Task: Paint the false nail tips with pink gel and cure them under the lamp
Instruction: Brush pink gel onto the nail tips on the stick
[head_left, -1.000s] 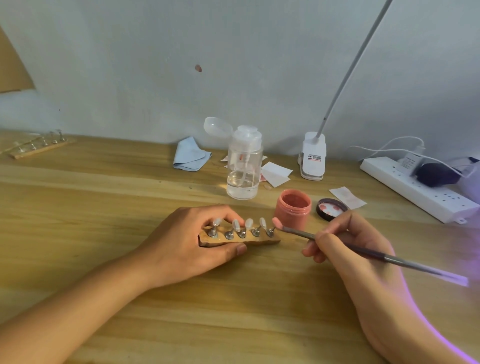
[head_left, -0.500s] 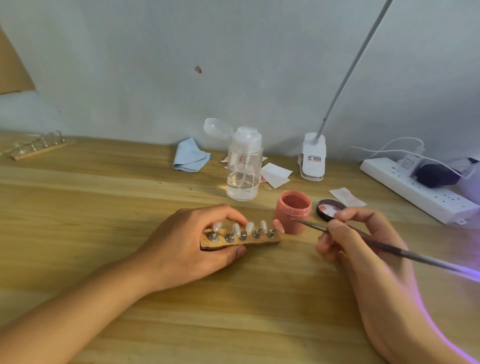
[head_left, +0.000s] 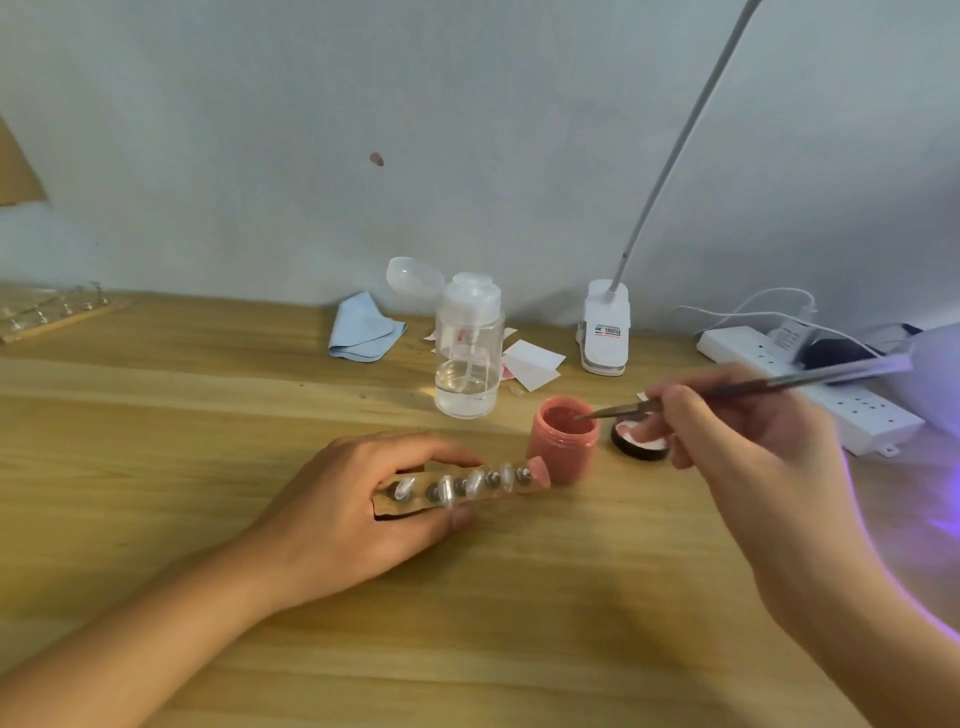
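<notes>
Your row of false nail tips (head_left: 467, 480) sits on metal studs along a narrow wooden holder strip (head_left: 457, 493), just left of centre in the frame. The tip at the right end (head_left: 537, 470) is already opaque pink; the others look clear and glossy, so by my reading most of the painting is ahead of you. The holder lies on the pale, grained wooden counter (head_left: 156, 441), touching or just beside the small pink plastic jar of gel (head_left: 563, 441).

What has changed: a second ago your brush tip was at that pink end nail; now your right hand (head_left: 737, 431) has swung it up and back, and the bristle end of the thin metal-handled brush (head_left: 727, 389) dips into the jar's open mouth. That looks like a reload for the next tip. Your fingers are closed on the shaft in a pencil grip. Your left hand (head_left: 353, 514) remains clamped on the holder, thumb on the near edge and fingers curled over the far edge.

Further out, the jar's dark round lid (head_left: 641, 447) lies inside-up just right of it. Behind stand a clear plastic pump bottle (head_left: 470, 353), partly filled with liquid, and a folded pale blue cloth (head_left: 363, 327). A violet glow (head_left: 935, 519) spills across the right edge of the frame, presumably from the curing lamp, which is mostly cut off there.
</notes>
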